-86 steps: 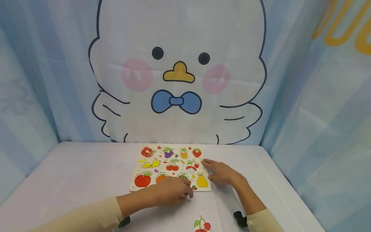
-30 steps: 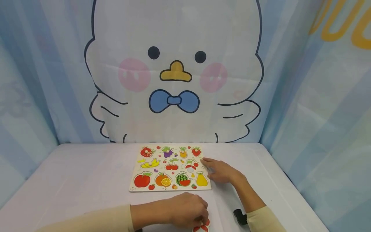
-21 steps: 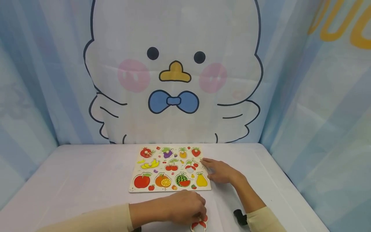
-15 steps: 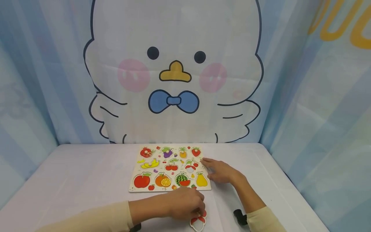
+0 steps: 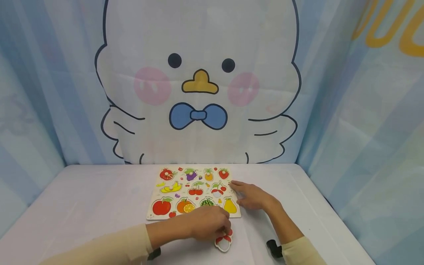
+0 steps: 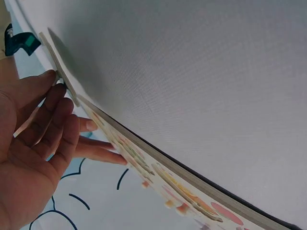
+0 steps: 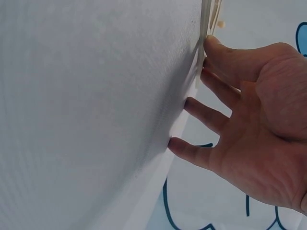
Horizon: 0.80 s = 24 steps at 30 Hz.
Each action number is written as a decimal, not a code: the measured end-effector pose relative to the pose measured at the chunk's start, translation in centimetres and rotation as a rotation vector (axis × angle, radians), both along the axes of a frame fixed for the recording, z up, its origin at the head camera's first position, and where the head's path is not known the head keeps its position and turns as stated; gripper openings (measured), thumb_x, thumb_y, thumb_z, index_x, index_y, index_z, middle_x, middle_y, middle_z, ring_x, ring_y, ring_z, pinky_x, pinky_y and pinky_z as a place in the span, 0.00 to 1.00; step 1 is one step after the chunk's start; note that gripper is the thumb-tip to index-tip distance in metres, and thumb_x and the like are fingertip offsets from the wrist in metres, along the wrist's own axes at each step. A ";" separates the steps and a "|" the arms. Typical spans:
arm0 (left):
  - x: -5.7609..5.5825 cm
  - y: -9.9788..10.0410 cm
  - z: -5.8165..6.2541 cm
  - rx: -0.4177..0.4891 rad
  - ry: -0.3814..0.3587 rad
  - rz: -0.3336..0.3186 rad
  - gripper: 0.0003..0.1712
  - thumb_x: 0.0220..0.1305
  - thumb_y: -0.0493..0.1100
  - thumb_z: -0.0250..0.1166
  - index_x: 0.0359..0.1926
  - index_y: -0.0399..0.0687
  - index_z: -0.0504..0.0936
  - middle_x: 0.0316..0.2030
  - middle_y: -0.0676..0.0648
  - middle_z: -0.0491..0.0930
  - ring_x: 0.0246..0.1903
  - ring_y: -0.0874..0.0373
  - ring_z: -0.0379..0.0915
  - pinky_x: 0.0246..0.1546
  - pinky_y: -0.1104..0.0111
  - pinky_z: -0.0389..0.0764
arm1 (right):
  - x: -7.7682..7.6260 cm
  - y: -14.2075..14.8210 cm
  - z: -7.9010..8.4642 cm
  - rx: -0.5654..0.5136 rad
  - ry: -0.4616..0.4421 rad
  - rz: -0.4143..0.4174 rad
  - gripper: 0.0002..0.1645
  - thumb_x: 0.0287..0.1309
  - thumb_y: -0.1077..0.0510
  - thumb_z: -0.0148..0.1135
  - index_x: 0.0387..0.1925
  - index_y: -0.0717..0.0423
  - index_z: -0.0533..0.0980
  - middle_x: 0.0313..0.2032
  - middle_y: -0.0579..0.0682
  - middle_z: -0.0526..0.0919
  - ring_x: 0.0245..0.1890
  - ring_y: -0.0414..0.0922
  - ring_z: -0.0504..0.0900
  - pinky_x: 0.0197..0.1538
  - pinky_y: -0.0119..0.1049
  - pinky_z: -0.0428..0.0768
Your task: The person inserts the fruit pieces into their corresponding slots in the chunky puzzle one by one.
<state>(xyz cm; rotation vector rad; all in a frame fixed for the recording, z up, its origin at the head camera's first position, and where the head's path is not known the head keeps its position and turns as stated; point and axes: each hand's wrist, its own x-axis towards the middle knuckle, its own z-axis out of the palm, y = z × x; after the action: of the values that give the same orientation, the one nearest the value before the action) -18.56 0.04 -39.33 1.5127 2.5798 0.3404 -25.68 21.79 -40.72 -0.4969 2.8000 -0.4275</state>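
Note:
My left hand [image 5: 208, 222] pinches a cherry puzzle piece [image 5: 223, 243] with red and white colouring, just in front of the wooden fruit puzzle board [image 5: 154, 213]. In the left wrist view the piece [image 6: 58, 67] is edge-on, raised off the tabletop, with the thumb and fingertips at its face. My right hand [image 5: 253, 195] rests at the board's right edge. Its thumb and index fingertip touch that edge in the right wrist view, while the other fingers [image 7: 206, 115] reach to the table with relaxed, spread fingers. The left hand covers part of the watermelon picture [image 5: 207, 203].
On the board are a pear [image 5: 230, 206], an apple [image 5: 161, 207], an orange [image 5: 185, 207], bananas [image 5: 171, 187] and other fruits, several with small knobs. A white cloth covers the table [image 5: 82, 206]. Behind hangs a curtain [image 5: 205, 140] with a cartoon bird.
My left hand came back from the board to the piece at the front, took hold of it, and has carried it forward toward the board. The right hand has stayed at the edge.

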 end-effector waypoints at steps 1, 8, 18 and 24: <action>-0.2 -0.1 0.0 0.001 -0.003 0.010 0.07 0.67 0.41 0.72 0.43 0.58 0.92 0.32 0.64 0.81 0.31 0.75 0.71 0.37 0.86 0.73 | 0.0 0.0 0.0 -0.001 0.001 0.001 0.39 0.65 0.57 0.70 0.76 0.48 0.69 0.77 0.49 0.67 0.76 0.56 0.67 0.74 0.58 0.68; -1.5 -0.4 0.0 0.013 -0.007 0.073 0.08 0.67 0.41 0.72 0.44 0.58 0.92 0.33 0.63 0.82 0.31 0.73 0.71 0.37 0.84 0.74 | 0.0 0.0 0.1 -0.007 -0.002 0.005 0.39 0.65 0.58 0.70 0.76 0.49 0.69 0.77 0.49 0.67 0.76 0.56 0.67 0.74 0.58 0.67; -3.6 -0.9 -0.1 0.015 0.000 0.149 0.08 0.68 0.41 0.71 0.46 0.58 0.92 0.37 0.61 0.85 0.35 0.71 0.74 0.45 0.79 0.79 | -0.2 0.1 0.2 0.003 -0.003 0.020 0.39 0.66 0.57 0.69 0.76 0.49 0.68 0.77 0.50 0.67 0.75 0.58 0.68 0.74 0.59 0.68; -4.8 -1.3 -0.3 0.037 -0.004 0.196 0.08 0.68 0.41 0.71 0.46 0.57 0.92 0.39 0.61 0.86 0.36 0.70 0.76 0.48 0.77 0.81 | -0.1 0.0 0.1 -0.003 -0.010 0.010 0.39 0.66 0.57 0.69 0.76 0.48 0.68 0.77 0.49 0.67 0.76 0.57 0.67 0.74 0.59 0.68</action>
<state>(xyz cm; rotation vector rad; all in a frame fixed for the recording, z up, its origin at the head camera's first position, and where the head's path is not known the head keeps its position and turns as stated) -23.31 -1.29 -39.59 1.2703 2.7397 0.4129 -25.81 21.76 -40.65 -0.5084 2.7869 -0.4310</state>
